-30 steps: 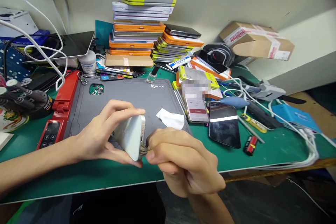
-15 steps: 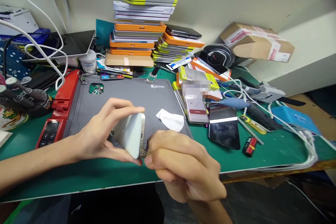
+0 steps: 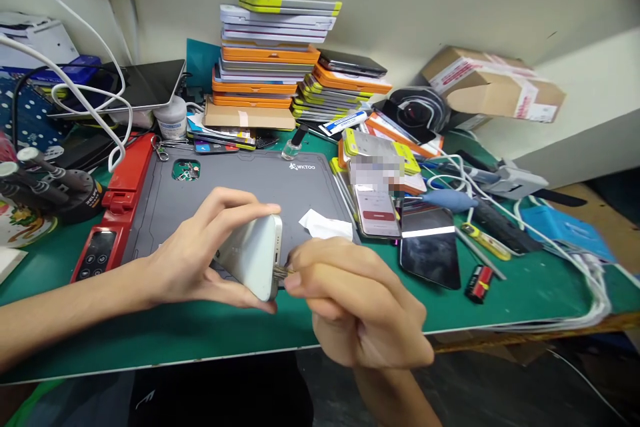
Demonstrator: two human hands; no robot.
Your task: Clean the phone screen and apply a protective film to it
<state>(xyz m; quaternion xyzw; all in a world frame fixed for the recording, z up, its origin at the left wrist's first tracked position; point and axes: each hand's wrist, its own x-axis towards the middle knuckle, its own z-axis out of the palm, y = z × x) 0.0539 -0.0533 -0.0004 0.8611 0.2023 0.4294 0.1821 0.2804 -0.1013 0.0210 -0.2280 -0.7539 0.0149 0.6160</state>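
Observation:
My left hand (image 3: 200,250) is closed around a pale smartphone (image 3: 251,257), fingers on its upper edge and thumb along the lower one. The phone is tilted so that its bottom edge, with the charging port and speaker holes, faces right. In my right hand (image 3: 363,300), a small brush (image 3: 281,272) is pinched between thumb and fingers. Its brownish bristles touch the phone's bottom edge just below the port, and the handle is hidden in my fist. Beneath both hands lies a grey work mat (image 3: 245,177).
A white wipe (image 3: 326,224) lies on the mat. To the right are a lit phone (image 3: 377,210), a dark screen (image 3: 430,250) and a yellow cutter (image 3: 485,240). A red device (image 3: 100,250) flanks the mat's left side. Stacked boxes (image 3: 270,53) stand behind.
My right hand has moved slightly up with the brush, whose bristles shift along the phone's bottom edge from its lower corner toward the port. My left hand keeps its grip; the view shifts slightly.

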